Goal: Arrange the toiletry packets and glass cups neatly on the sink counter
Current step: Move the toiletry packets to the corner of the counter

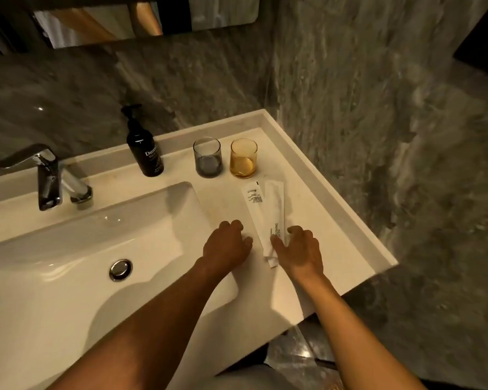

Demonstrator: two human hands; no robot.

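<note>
Both your hands frame the near end of two white packets on the counter.

Your left hand (227, 246) is loosely curled, holding nothing; your right hand (299, 249) is half open, fingertips touching the toiletry packets (265, 212). These lie side by side right of the basin (76, 249), long axes running away from you, tilted slightly left. You seem to be squaring them up; next, nudge the edges flush. Beyond stand the grey glass (207, 157) and amber glass (243, 158), upright, just apart.
</note>
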